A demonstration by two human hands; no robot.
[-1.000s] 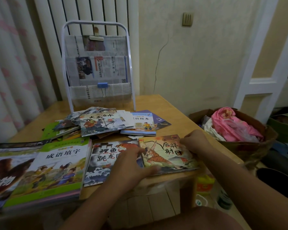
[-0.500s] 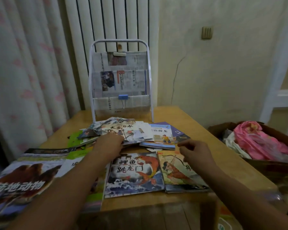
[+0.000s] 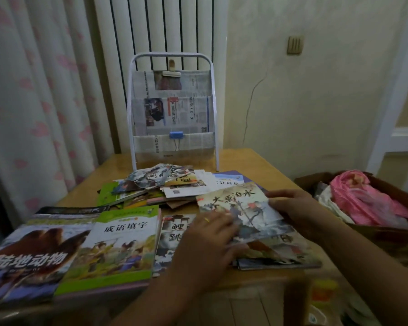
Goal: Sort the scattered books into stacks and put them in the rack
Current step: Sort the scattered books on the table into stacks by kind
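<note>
Now both hands, left (image 3: 206, 245) and right (image 3: 299, 210), grasp one picture book (image 3: 243, 208) (grey cover) over the counter's (image 3: 264, 165) front edge.

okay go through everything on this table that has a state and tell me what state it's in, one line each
Left hand: grips the grey picture book's near left corner.
Right hand: holds its right edge.
Grey picture book: lifted, tilted over the near right stack.
Rack: upright, newspaper-lined, no books visible.
Loose pile: scattered, unsorted.
Green book: flat, topping a stack.
Blue binder clip: clamped on the newspaper.
</note>
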